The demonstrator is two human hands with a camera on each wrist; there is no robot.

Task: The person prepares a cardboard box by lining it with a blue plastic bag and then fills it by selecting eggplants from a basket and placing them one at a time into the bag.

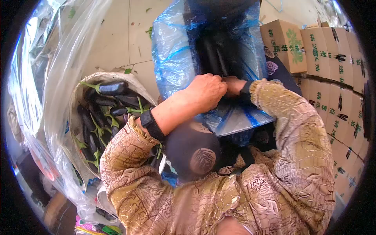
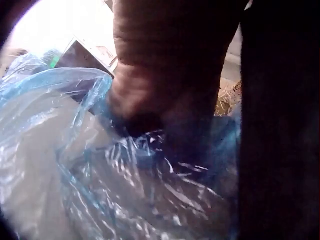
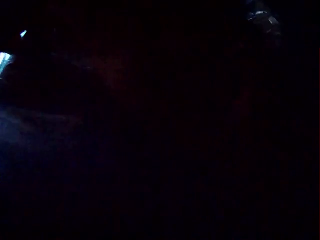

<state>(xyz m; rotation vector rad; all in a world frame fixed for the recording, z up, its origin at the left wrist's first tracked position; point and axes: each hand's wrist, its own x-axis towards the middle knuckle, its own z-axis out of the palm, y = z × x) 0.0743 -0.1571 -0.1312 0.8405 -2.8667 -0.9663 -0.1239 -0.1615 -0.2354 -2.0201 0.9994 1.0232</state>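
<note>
I take the blue plastic bag (image 1: 172,51) as my landmark. It is spread open, and the dark eggplants (image 1: 213,55) lie inside it, deep in shadow. The left hand (image 1: 206,91) is over the bag's near part with its fingers curled; in the left wrist view film bunches at them, so I read it as gripping the bag's film. The right hand (image 1: 234,87) meets it there, mostly hidden behind it, and its own view is nearly black, so I cannot tell whether it grasps anything. Left of the bag is a sack (image 1: 138,85) of loose eggplants (image 1: 113,88); right of it are printed cartons (image 1: 321,56).

To handle this film well, I would gather it in broad folds rather than pinch one spot, since anything so thin probably tears under a point load. I would draw with both hands evenly, hold stem ends clear of the film, and leave some slack.
</note>
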